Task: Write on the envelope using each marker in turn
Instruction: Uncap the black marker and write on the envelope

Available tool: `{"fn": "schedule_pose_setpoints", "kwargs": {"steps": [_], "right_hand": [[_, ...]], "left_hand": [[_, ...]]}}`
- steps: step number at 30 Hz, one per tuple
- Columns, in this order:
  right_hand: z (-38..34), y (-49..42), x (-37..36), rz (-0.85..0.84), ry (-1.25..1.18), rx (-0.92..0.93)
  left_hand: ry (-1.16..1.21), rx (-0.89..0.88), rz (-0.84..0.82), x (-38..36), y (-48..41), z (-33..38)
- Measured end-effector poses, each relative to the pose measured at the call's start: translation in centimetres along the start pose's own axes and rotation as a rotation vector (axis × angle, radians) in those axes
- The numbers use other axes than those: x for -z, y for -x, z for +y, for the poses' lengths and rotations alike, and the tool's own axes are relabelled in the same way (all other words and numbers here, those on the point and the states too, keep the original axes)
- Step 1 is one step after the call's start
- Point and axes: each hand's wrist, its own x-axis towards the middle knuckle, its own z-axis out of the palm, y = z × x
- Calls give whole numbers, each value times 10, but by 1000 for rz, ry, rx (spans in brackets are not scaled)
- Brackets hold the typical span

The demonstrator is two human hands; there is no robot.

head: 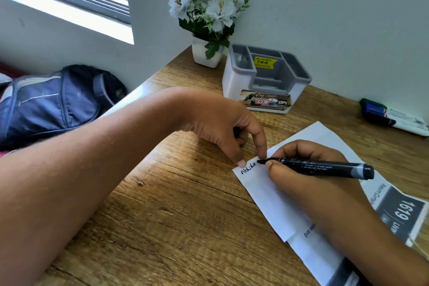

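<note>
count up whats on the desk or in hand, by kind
markers: 4, black marker in right hand, three spare markers lying aside
marker cap: 1, in left hand
envelope: 1
desk organiser: 1
flower pot: 1
printed sheet: 1
total: 9

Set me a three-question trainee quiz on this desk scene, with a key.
1. Multiple choice: which hand grips the black marker? A left, B right, C neither.
2. True or false: the spare markers stand in the grey-and-white organizer.
3. Fill in: the left hand presses one ____ of the envelope down with thumb and forefinger.
Key: 1 B, the right hand writes with it. 2 False, they lie on the desk by the wall. 3 Corner; its other fingers curl round a small black piece.
</note>
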Motion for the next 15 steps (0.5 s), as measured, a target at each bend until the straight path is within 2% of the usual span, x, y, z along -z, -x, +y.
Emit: {"fn": "schedule_pose_setpoints", "kwargs": {"steps": [5,13,15], "right_hand": [[-6,9,-2,-118,36,50],[-1,8,-6,-76,62,86],[1,7,-1,-110,33,65]], "left_hand": [[-4,-2,4,0,1,0],[-1,-2,7,-1,2,0],[3,-2,10,-1,1,0]]}}
